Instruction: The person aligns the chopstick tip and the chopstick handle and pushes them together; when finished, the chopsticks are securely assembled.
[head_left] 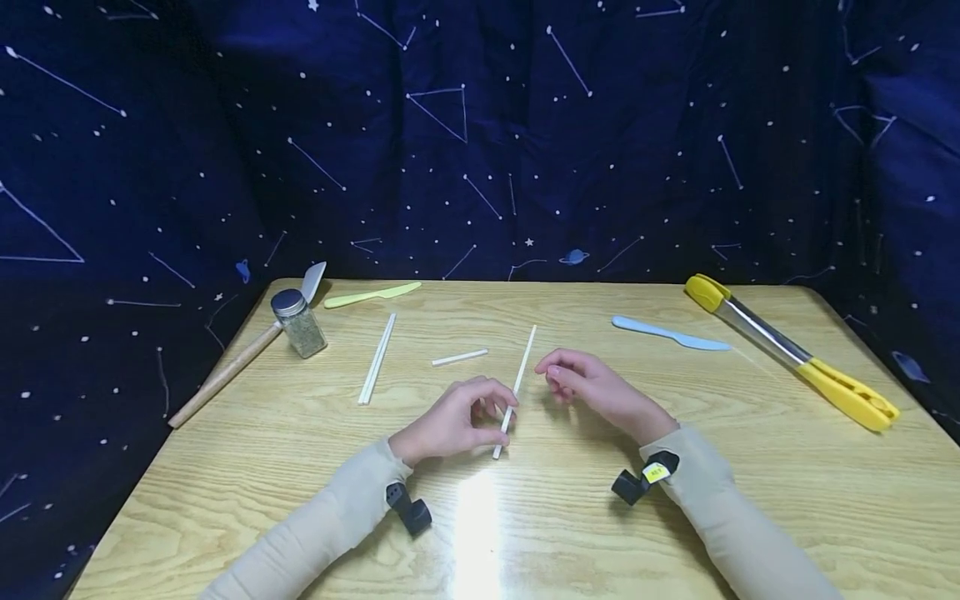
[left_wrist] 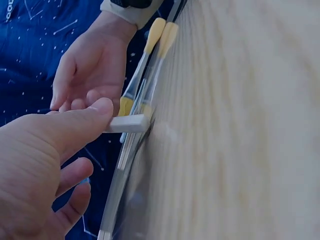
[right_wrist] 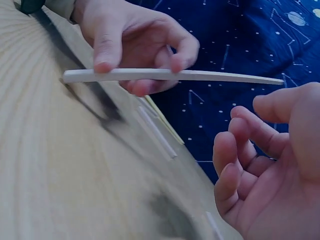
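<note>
Left hand [head_left: 453, 419] pinches white chopstick [head_left: 524, 362], right hand [head_left: 600, 392] near.

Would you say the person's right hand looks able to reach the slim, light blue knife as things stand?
Probably yes: the right hand holds nothing, and only bare wood-grain tabletop shows between it and the slim, light blue knife, so nothing seems to block the way.

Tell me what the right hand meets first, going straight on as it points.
Probably the white chopstick held in the left hand: it crosses the line just ahead of the right hand, though depth is hard to judge.
</note>
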